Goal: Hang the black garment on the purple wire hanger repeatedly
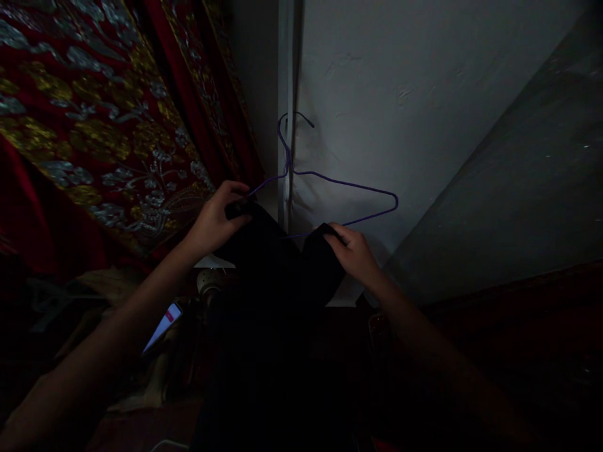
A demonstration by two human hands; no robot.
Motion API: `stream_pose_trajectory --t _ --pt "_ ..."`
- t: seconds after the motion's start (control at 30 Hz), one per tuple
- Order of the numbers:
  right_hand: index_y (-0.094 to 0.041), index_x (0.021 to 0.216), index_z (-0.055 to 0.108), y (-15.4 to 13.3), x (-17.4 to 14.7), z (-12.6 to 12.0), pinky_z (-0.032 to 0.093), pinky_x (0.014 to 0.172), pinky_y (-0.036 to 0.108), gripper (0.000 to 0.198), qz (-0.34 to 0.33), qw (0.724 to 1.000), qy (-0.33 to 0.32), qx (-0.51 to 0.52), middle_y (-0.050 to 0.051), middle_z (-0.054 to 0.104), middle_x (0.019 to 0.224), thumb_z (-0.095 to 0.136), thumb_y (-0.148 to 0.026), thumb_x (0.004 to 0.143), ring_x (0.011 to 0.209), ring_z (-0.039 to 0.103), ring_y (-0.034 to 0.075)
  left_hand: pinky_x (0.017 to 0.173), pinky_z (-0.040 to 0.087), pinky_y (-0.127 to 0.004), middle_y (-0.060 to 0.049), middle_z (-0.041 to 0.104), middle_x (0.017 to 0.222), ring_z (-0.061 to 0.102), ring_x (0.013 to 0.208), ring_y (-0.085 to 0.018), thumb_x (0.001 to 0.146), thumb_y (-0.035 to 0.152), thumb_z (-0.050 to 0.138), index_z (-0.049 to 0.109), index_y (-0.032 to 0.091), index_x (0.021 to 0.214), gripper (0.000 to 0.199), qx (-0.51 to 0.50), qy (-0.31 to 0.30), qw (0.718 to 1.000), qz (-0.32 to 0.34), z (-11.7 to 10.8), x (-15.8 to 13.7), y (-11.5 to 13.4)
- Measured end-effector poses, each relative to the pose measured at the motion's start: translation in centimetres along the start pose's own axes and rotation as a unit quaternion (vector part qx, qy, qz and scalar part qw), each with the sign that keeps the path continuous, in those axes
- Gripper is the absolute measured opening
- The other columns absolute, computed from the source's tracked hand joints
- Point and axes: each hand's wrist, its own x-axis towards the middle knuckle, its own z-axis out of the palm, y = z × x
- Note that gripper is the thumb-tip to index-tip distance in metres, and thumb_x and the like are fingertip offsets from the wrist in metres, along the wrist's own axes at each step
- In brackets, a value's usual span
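A purple wire clothes hanger (346, 182) hangs in front of a white vertical edge, its hook at the top. My left hand (221, 216) grips one upper edge of a black garment (277, 270), at the hanger's left end, which the cloth covers. Lower down and to the right, my right hand (351, 250) pinches the other upper edge of the garment, close under the lower bar. The right end of the hanger is bare. Deep shadow hides the garment's lower part and its exact kind.
A red curtain-like cloth (94, 113) with gold and silver embroidery hangs at the left. Below it, a lit phone (162, 328) lies among dim objects. A pale wall or door panel (400, 94) stands behind the hanger. The room is very dark.
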Motion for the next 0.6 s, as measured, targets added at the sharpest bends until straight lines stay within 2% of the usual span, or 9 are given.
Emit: stream_pose_trajectory --t 0.1,0.17,0.23,0.3,0.37,0.4,0.47,0.53,0.6 --pt "-0.020 0.129 0.066 0.4 0.2 -2.2 0.050 0.101 0.043 0.041 -0.039 0.990 0.122 -0.067 0.011 0.073 0.120 0.050 -0.036 0.095 0.115 0.066 0.027 0.099 0.049 -0.037 -0.007 0.072 0.114 0.066 0.107 -0.023 0.088 0.027 0.058 0.066 0.016 0.118 0.033 -0.014 0.003 1.000 -0.014 0.4 0.1 -0.1" --pt "-0.017 0.145 0.054 1.0 1.1 -4.2 0.052 0.098 0.045 0.057 -0.027 0.969 0.220 -0.113 0.014 0.070 0.127 0.057 -0.039 0.093 0.113 0.067 0.028 0.099 0.049 -0.036 -0.007 0.074 0.113 0.067 0.106 -0.023 0.091 0.029 0.054 0.069 0.016 0.112 0.029 -0.010 0.008 1.000 -0.023 0.2 0.0 0.1" --pt "-0.014 0.144 0.056 1.4 2.5 -6.1 0.056 0.089 0.045 0.063 0.000 0.960 0.245 -0.139 0.016 0.072 0.121 0.063 -0.043 0.089 0.102 0.070 0.029 0.097 0.050 -0.036 -0.006 0.075 0.111 0.068 0.104 -0.023 0.092 0.030 0.053 0.071 0.017 0.110 0.028 0.002 0.005 1.000 -0.024 -0.2 0.0 0.5" --pt "-0.012 0.123 0.071 1.5 3.8 -7.9 0.057 0.079 0.041 0.053 0.037 0.973 0.188 -0.129 0.014 0.076 0.105 0.067 -0.049 0.085 0.089 0.072 0.028 0.097 0.050 -0.037 -0.006 0.075 0.109 0.068 0.103 -0.024 0.093 0.029 0.052 0.071 0.018 0.109 0.028 0.036 0.006 0.999 -0.014 -0.7 0.0 0.7" --pt "-0.013 0.094 0.078 1.0 4.5 -9.3 0.056 0.066 0.036 0.047 0.107 0.989 0.064 -0.075 0.010 0.076 0.086 0.070 -0.058 0.081 0.074 0.071 0.025 0.101 0.048 -0.040 -0.007 0.074 0.111 0.066 0.107 -0.025 0.094 0.030 0.050 0.071 0.019 0.107 0.026 0.093 0.049 0.995 0.001 -1.3 0.1 0.2" --pt "-0.014 0.085 0.077 0.5 4.5 -9.9 0.054 0.060 0.033 0.048 0.153 0.988 -0.010 -0.037 0.009 0.075 0.078 0.072 -0.061 0.078 0.067 0.069 0.023 0.104 0.046 -0.042 -0.008 0.072 0.113 0.064 0.110 -0.027 0.095 0.031 0.051 0.070 0.020 0.106 0.026 0.122 0.082 0.989 0.005 -1.6 0.2 -0.2" --pt "-0.015 0.075 0.075 -0.7 4.3 -10.8 0.050 0.052 0.030 0.049 0.230 0.964 -0.130 0.038 0.007 0.073 0.069 0.077 -0.064 0.072 0.056 0.064 0.019 0.106 0.045 -0.044 -0.011 0.069 0.116 0.062 0.114 -0.029 0.094 0.038 0.055 0.068 0.020 0.108 0.026 0.149 0.141 0.979 -0.012 -2.1 0.4 -1.5" --pt "-0.015 0.071 0.072 -1.9 4.0 -10.8 0.048 0.051 0.029 0.051 0.248 0.954 -0.145 0.082 0.007 0.071 0.067 0.076 -0.066 0.074 0.052 0.061 0.016 0.100 0.048 -0.044 -0.012 0.069 0.114 0.063 0.108 -0.029 0.093 0.047 0.057 0.063 0.019 0.113 0.035 0.113 0.152 0.980 -0.065 -2.0 0.6 -2.9" --pt "-0.014 0.076 0.071 -2.8 3.9 -10.0 0.051 0.056 0.029 0.051 0.186 0.980 -0.048 0.052 0.008 0.071 0.072 0.067 -0.064 0.086 0.057 0.063 0.016 0.093 0.051 -0.042 -0.011 0.070 0.108 0.066 0.100 -0.027 0.094 0.054 0.053 0.062 0.017 0.113 0.042 0.061 0.108 0.987 -0.106 -1.3 0.7 -3.8"
